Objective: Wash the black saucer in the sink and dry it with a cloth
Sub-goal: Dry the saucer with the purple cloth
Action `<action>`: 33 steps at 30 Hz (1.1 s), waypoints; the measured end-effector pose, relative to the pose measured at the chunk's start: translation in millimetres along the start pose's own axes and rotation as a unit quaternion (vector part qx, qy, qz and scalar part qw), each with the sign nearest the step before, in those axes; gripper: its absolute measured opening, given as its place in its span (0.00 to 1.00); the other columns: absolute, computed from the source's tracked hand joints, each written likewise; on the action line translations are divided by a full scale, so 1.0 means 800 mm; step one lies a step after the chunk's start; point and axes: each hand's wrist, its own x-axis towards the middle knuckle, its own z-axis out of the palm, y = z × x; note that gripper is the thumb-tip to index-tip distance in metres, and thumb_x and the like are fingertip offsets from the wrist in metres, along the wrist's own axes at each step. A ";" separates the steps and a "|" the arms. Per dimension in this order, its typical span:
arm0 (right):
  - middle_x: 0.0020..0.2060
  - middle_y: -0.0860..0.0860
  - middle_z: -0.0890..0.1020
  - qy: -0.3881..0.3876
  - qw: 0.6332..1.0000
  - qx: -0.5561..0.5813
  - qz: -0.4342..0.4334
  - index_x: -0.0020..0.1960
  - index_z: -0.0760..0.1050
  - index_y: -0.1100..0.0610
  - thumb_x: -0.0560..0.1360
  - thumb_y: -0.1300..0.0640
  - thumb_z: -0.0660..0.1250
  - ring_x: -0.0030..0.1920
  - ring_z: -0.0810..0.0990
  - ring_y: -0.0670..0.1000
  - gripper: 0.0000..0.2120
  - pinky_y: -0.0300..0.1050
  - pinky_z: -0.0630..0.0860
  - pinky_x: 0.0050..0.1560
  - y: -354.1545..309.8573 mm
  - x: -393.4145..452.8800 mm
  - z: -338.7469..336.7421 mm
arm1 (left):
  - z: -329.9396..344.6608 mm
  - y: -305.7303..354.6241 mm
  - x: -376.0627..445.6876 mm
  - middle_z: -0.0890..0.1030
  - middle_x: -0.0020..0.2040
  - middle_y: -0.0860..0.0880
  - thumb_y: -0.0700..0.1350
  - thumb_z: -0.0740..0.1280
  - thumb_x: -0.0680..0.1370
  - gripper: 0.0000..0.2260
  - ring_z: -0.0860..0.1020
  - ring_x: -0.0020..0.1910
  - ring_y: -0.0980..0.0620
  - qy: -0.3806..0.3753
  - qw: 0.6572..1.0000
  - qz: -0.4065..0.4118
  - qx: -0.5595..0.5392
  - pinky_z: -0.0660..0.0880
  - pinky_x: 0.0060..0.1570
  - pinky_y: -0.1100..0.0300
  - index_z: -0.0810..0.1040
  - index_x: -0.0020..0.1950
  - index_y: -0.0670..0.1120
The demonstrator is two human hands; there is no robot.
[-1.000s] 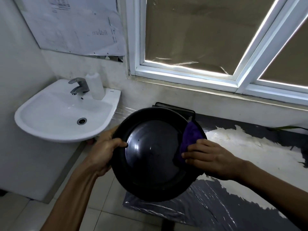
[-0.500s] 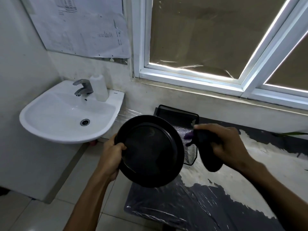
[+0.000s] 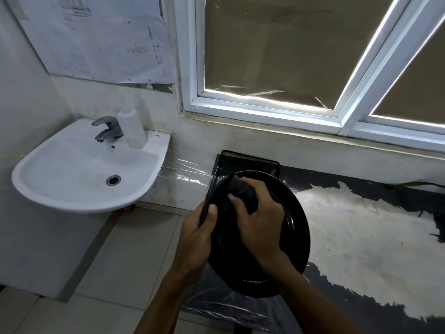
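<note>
Gleaming round black saucer, crumpled cloth

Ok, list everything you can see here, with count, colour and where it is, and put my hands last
Sink: one, white, wall-mounted at left.
Tap: one, metal, on the sink's back edge.
Bottle: one, white, right of the tap.
Paper sheets: white, on the wall above the sink.
Window: white frame, brown covering.
Tray: one, black, on the counter behind the saucer.
Counter: dark with pale patches, at right.
Saucer: one, black, held above the counter.
Cloth: one, dark, pressed on the saucer.
Left hand: grips the saucer's rim.
Right hand: holds the cloth.
</note>
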 end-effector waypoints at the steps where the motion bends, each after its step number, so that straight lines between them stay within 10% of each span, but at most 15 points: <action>1: 0.50 0.47 0.84 -0.034 0.999 0.014 -0.027 0.58 0.78 0.55 0.72 0.58 0.74 0.49 0.82 0.44 0.15 0.41 0.78 0.52 -0.006 -0.004 0.003 | -0.001 -0.001 0.001 0.84 0.55 0.46 0.49 0.59 0.80 0.14 0.82 0.57 0.47 0.007 1.000 -0.009 -0.015 0.78 0.54 0.54 0.79 0.60 0.48; 9: 0.47 0.47 0.84 -0.271 0.957 0.070 -0.073 0.58 0.78 0.57 0.72 0.60 0.73 0.48 0.83 0.43 0.15 0.44 0.79 0.49 -0.008 -0.018 -0.009 | -0.014 -0.010 0.011 0.82 0.55 0.38 0.49 0.57 0.82 0.15 0.80 0.57 0.39 0.116 0.989 -0.048 -0.073 0.72 0.63 0.38 0.79 0.59 0.43; 16: 0.43 0.44 0.85 -0.397 0.916 0.008 -0.058 0.52 0.81 0.51 0.64 0.68 0.69 0.45 0.83 0.43 0.20 0.46 0.80 0.45 0.004 -0.024 -0.063 | -0.029 0.002 0.016 0.84 0.56 0.45 0.51 0.60 0.81 0.14 0.81 0.57 0.44 0.161 0.985 0.002 -0.058 0.75 0.60 0.43 0.81 0.58 0.47; 25: 0.43 0.36 0.81 0.034 0.998 0.032 0.031 0.52 0.79 0.50 0.68 0.69 0.75 0.47 0.80 0.35 0.18 0.27 0.75 0.47 -0.006 0.028 -0.079 | -0.005 0.018 0.023 0.84 0.53 0.54 0.42 0.60 0.82 0.12 0.81 0.55 0.54 0.057 0.995 0.047 0.073 0.78 0.56 0.52 0.79 0.58 0.55; 33: 0.59 0.48 0.80 -0.131 0.971 -0.101 -0.172 0.63 0.74 0.54 0.76 0.56 0.59 0.63 0.75 0.48 0.16 0.59 0.57 0.75 -0.026 0.056 -0.020 | 0.031 0.023 0.003 0.83 0.51 0.55 0.37 0.59 0.81 0.17 0.81 0.52 0.58 -0.033 0.980 0.082 0.178 0.79 0.53 0.57 0.77 0.60 0.56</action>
